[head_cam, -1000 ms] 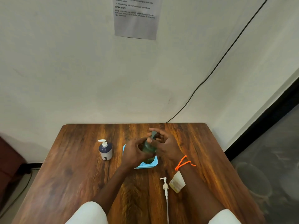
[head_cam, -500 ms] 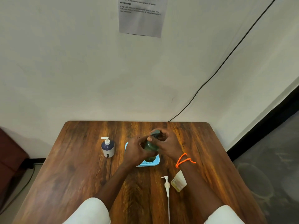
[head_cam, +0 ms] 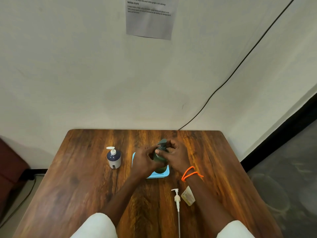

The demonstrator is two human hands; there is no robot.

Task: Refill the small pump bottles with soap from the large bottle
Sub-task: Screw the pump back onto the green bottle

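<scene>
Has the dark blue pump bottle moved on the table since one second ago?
No. The dark blue pump bottle stands equally far left of the blue tray; only the camera shifted.

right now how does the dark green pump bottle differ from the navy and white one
The dark green pump bottle stands in the light blue tray, gripped by both hands; the navy and white pump bottle stands untouched on the bare wooden table. The green bottle's pump is dark, the navy one's white. Both are upright with pumps fitted.
</scene>
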